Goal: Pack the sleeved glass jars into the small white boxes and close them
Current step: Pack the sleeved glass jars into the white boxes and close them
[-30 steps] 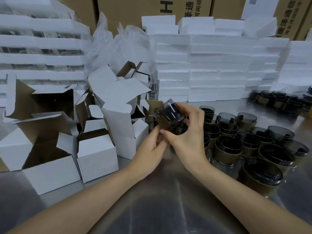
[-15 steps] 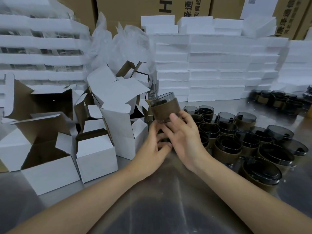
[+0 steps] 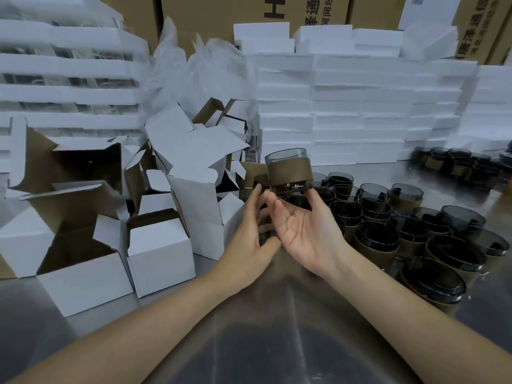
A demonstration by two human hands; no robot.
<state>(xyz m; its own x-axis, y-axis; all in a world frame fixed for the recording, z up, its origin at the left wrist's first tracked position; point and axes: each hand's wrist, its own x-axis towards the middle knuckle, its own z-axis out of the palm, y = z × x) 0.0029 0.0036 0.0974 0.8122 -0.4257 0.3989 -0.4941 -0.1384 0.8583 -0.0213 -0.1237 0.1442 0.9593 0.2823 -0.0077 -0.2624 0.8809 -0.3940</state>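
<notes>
Right hand pinches a smoky glass jar in a brown sleeve by fingertips, so it could slip and break; left hand, hold unclear.

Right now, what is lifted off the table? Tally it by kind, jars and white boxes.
Jars: 1, the sleeved glass jar, pinched upright in the fingertips of the right hand.
Boxes: 0, none of the white boxes is lifted.
Total lifted: 1
</notes>
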